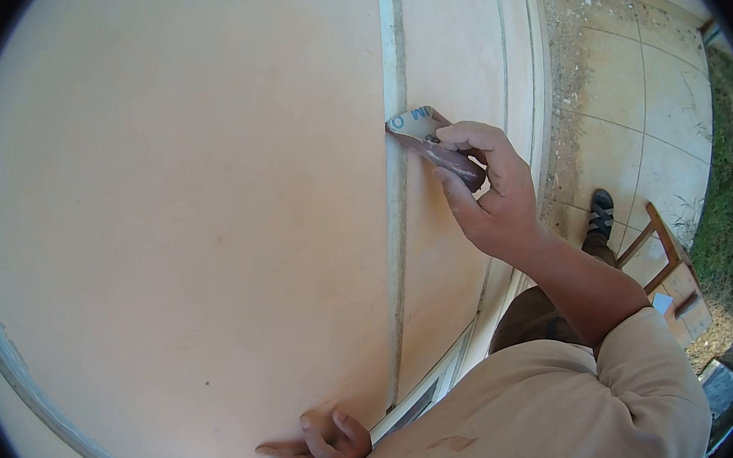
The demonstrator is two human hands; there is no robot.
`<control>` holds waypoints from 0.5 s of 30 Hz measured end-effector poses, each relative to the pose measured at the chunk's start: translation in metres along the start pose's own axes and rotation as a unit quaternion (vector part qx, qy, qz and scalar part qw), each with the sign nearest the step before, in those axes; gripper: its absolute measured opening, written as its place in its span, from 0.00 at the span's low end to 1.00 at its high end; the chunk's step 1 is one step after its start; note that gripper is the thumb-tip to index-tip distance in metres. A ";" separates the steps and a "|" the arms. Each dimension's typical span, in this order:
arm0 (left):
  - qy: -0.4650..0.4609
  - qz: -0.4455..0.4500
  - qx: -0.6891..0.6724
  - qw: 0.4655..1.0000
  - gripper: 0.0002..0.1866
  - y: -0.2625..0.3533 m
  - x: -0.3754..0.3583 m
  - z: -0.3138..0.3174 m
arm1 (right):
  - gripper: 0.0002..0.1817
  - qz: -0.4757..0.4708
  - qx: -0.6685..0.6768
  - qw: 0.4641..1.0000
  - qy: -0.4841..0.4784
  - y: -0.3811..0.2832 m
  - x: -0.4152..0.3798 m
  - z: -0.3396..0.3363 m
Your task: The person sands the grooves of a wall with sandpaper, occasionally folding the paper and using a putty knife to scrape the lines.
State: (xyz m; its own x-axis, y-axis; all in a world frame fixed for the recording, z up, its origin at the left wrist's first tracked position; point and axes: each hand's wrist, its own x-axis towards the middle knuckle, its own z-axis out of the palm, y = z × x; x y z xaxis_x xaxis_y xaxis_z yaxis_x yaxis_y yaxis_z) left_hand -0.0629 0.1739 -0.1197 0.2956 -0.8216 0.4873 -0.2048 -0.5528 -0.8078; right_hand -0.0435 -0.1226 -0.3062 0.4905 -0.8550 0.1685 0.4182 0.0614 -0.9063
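In the head view, my right hand (502, 191) pinches a folded piece of sandpaper (412, 125) between thumb and fingers. The paper has a pale backing with blue print and a dark brown grit side. Its edge touches a narrow greenish-grey groove (395, 205) that runs down a large pale peach panel (185, 204). Lower down, my left hand (325, 449) rests against the panel near its edge, fingers spread and holding nothing. Part of that hand is hidden behind my shirt.
More thin grooves cross the panel's right side. Beyond its edge lies a tiled floor (610, 85) with dirt and debris along it. My sandalled foot (601, 213) stands there beside a wooden stool (668, 264). Grass (724, 182) borders the tiles at far right.
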 end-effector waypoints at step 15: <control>0.010 -0.009 0.013 1.000 0.21 0.011 0.008 -0.003 | 0.12 0.061 0.154 0.985 0.055 0.000 0.003 0.001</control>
State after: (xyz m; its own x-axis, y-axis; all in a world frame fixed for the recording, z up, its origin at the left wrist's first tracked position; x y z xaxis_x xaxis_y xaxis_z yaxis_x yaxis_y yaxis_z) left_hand -0.0655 0.1607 -0.1239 0.2798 -0.8148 0.5078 -0.1759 -0.5635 -0.8072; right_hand -0.0418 -0.1248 -0.3054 0.4730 -0.8810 0.0074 0.5817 0.3059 -0.7537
